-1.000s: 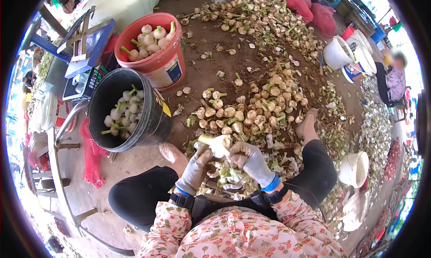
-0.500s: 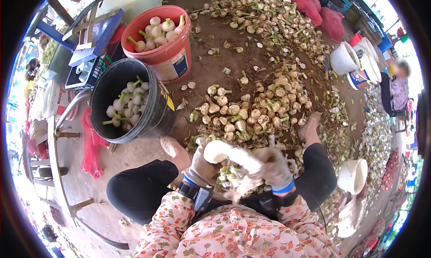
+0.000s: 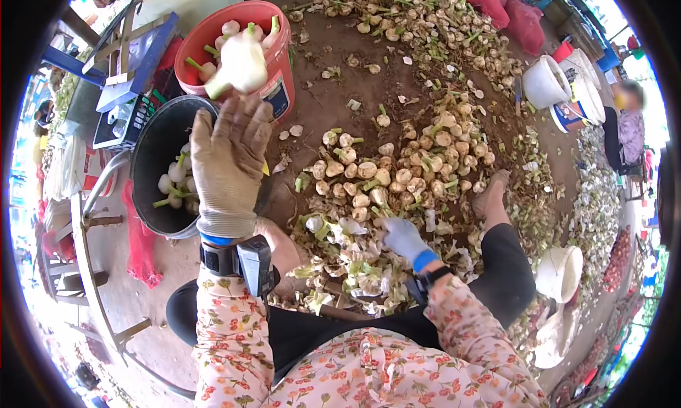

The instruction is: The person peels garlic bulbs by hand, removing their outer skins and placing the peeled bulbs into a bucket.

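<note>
My left hand (image 3: 233, 163), in a dirty beige glove, is stretched out with open fingers over the black bucket (image 3: 157, 220). A peeled white garlic bulb (image 3: 243, 64) with a green stem appears just past its fingertips, in front of the red bucket (image 3: 237, 14), which has other peeled bulbs in it. My right hand (image 3: 404, 239), in a pale glove, is low by the front of the unpeeled garlic pile (image 3: 415, 174). Its fingertips are blurred, and whether they touch a bulb I cannot tell. Peeled skins (image 3: 362, 266) lie between my legs.
A larger garlic heap (image 3: 425, 18) spreads at the back. White buckets (image 3: 546, 81) stand at the right, near a seated person (image 3: 630, 135). A white pail (image 3: 560, 273) lies tipped by my right knee. Left are a metal-framed chair (image 3: 89, 266) and red netting (image 3: 142, 245).
My left hand has moved from my lap up and left toward the red bucket and let go of the peeled garlic bulb. My right hand has dropped skins and shifted slightly left toward the pile.
</note>
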{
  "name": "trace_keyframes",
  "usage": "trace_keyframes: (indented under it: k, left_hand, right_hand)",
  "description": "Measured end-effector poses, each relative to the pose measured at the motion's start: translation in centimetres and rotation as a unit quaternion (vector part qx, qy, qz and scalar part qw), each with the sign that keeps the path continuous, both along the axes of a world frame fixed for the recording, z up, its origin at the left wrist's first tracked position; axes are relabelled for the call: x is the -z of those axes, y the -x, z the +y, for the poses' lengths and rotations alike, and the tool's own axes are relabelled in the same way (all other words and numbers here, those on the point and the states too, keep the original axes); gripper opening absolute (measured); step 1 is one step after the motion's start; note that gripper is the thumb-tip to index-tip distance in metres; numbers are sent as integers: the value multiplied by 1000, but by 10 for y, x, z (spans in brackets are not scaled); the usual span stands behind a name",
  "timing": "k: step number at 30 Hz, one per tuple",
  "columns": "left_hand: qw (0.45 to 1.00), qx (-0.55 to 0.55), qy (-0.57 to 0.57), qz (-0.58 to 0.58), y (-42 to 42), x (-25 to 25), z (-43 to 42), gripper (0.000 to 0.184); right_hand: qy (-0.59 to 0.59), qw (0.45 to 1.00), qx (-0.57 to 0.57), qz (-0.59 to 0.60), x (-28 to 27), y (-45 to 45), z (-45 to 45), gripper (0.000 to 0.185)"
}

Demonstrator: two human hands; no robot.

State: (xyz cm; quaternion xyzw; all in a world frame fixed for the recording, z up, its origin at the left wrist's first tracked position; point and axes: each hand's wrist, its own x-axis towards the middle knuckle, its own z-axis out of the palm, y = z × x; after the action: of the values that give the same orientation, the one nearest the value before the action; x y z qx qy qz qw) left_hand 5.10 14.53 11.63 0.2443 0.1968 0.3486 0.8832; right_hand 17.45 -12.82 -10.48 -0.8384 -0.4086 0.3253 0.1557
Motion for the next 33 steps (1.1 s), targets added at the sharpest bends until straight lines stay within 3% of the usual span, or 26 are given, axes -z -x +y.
trace_keyframes:
  k: [2, 3, 4, 5, 6, 9, 11, 12, 13, 16, 17, 19, 21, 24, 25, 27, 30, 33]
  left_hand:
    - [999, 12, -51, -12, -6, 8, -2, 40]
    - [996, 55, -54, 37, -6, 28, -10, 36]
    - [990, 98, -58, 85, -4, 43, -22, 33]
    - [983, 92, 39, 151, -5, 46, -44, 24]
    - [975, 147, 45, 157, 2, 76, -52, 19]
    - [946, 169, 117, 250, 32, 116, -85, 20]
    - [937, 168, 152, 267, 49, 139, -98, 20]
    - [930, 173, 163, 279, 55, 149, -104, 20]
    - [924, 179, 172, 291, 60, 158, -108, 20]
    - [911, 188, 176, 322, 63, 184, -115, 23]
    - [907, 189, 177, 331, 63, 188, -122, 26]
    - [879, 227, 84, 411, 57, 191, -138, 59]
    - [909, 223, 31, 352, 43, 184, -154, 72]
    - [959, 170, -9, 225, 42, 159, -153, 65]
    - [971, 147, -35, 185, 42, 151, -150, 64]
    - [958, 153, -104, 221, 44, 132, -148, 60]
    - [942, 163, -190, 226, 47, 131, -150, 64]
    - [795, 105, -503, 321, 45, 115, -152, 62]
  right_hand:
    - [12, 999, -27, -40, 31, -6, 34, 31]
    - [-51, 993, -47, -99, 65, -2, 45, 28]
    - [-30, 985, -99, -135, 71, 3, 61, 27]
    - [1, 973, -152, -174, 78, 5, 71, 26]
    - [27, 955, -205, -213, 86, 7, 81, 25]
    - [116, 905, -308, -268, 116, 23, 78, 24]
    - [142, 909, -313, -236, 125, 30, 68, 24]
    - [123, 965, -160, -167, 139, 34, 58, 23]
    - [81, 952, -248, -163, 77, 32, 48, 24]
    - [80, 988, -125, -38, 78, 44, 16, 28]
    - [52, 996, -76, -1, 41, 44, 14, 30]
    - [-23, 997, 35, 62, -21, 47, 17, 33]
    - [-216, 976, 5, 14, -48, 48, 17, 34]
    - [-355, 911, 70, 196, -90, 50, 18, 38]
    - [-294, 817, 202, 453, -105, 43, 16, 38]
    - [-297, 820, 245, 424, -115, 35, 19, 35]
    - [-280, 870, 184, 361, -100, 36, 29, 30]
    - [-248, 895, 170, 330, -114, 45, 30, 29]
